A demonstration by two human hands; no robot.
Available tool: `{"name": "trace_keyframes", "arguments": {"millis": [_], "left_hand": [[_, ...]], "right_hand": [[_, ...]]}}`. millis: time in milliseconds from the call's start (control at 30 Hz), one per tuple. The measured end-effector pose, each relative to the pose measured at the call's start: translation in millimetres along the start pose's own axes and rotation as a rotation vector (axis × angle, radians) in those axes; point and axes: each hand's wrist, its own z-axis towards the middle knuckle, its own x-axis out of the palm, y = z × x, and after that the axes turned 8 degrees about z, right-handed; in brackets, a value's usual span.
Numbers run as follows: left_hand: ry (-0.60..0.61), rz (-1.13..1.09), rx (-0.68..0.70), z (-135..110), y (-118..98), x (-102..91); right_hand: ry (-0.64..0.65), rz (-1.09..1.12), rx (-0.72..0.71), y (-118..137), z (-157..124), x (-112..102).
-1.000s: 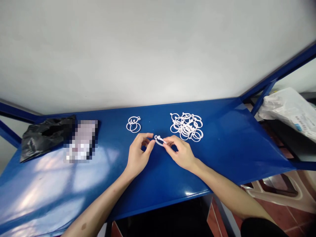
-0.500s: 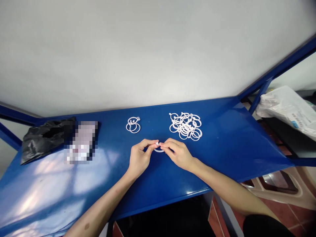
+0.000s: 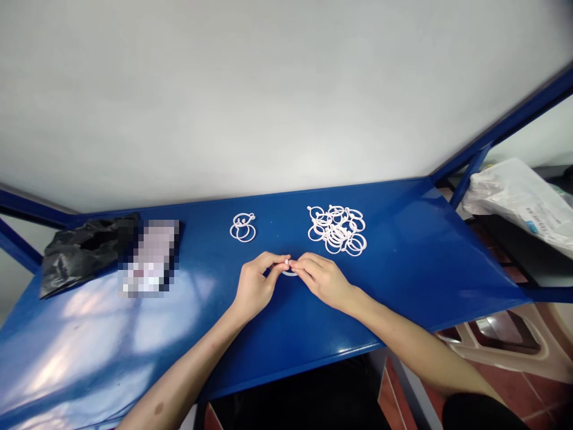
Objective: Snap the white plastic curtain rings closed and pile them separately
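Note:
A white plastic ring (image 3: 290, 274) is pinched between my two hands, near the middle of the blue table. My left hand (image 3: 258, 283) is closed, thumb and forefinger on the small white end piece of the ring. From the other side my right hand (image 3: 326, 280) grips the same ring with its fingertips, almost touching the left ones. Most of the ring is hidden by the fingers. Beyond my right hand lies a pile of similar white rings (image 3: 336, 230) with small eyelets. A few more white rings (image 3: 243, 228) lie ahead of my left hand.
The blue table (image 3: 282, 334) meets a pale wall (image 3: 268, 95) at its back edge. On the left lie a black plastic bag (image 3: 80, 257) and a blurred-out rectangular item (image 3: 152, 257). A clear plastic bag (image 3: 523, 197) rests beyond the right edge, above a beige plastic stool (image 3: 537, 340).
Both hands stay in nearly the same place, with the fingertips drawn slightly closer around the ring's end piece. The view has shifted very slightly.

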Motion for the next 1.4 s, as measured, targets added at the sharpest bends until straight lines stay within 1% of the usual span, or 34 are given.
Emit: {"name": "trace_keyframes", "arguments": {"millis": [67,133,167,233,267,333,433,533,633,733,833,900,967,1033,1133,1233,1267,1300,1400], "left_hand": [[-0.016,0.111,0.08,5,2,-6.6],[-0.084,0.276,0.138,11,9,-15.3],[-0.145,0.379,0.147,13,14,-19.9],[-0.241,0.615,0.115,18,26,-27.9],[-0.253,0.72,0.093,20,33,-30.8],[-0.241,0.859,0.069,23,44,-34.1],[-0.201,0.929,0.075,25,52,-34.4],[-0.206,0.922,0.09,24,49,-33.9],[-0.245,0.908,0.108,22,41,-33.4],[-0.3,0.9,0.129,20,32,-31.6],[-0.319,0.831,0.164,18,25,-28.7],[-0.275,0.718,0.216,17,21,-26.7],[-0.206,0.603,0.285,15,17,-24.7],[-0.141,0.531,0.366,13,15,-22.6],[-0.051,0.496,0.469,9,14,-19.0],[0.015,0.473,0.49,5,13,-14.2],[0.008,0.457,0.479,4,12,-12.5],[-0.026,0.437,0.459,3,11,-10.9],[-0.203,0.374,0.321,1,7,-8.2]], "right_hand": [[0.007,-0.114,0.002,1,8,-10],[-0.024,-0.22,0.048,-2,21,-28],[-0.069,-0.264,0.094,-5,28,-39],[-0.151,-0.366,0.187,-18,41,-61],[-0.151,-0.419,0.217,-27,47,-71],[-0.084,-0.504,0.274,-45,54,-86],[0.013,-0.572,0.336,-69,56,-93],[0.044,-0.596,0.34,-80,50,-89],[0.011,-0.615,0.323,-79,45,-85],[-0.066,-0.631,0.289,-70,45,-85],[-0.156,-0.565,0.231,-50,49,-79],[-0.173,-0.442,0.193,-34,51,-68],[-0.145,-0.254,0.185,-18,49,-51],[-0.105,-0.024,0.25,-7,44,-32],[-0.092,0.234,0.379,-2,34,-7],[-0.149,0.329,0.434,-5,24,4],[-0.167,0.336,0.438,-7,22,5],[-0.18,0.337,0.436,-8,21,5],[-0.193,0.313,0.405,-8,19,5]]}}
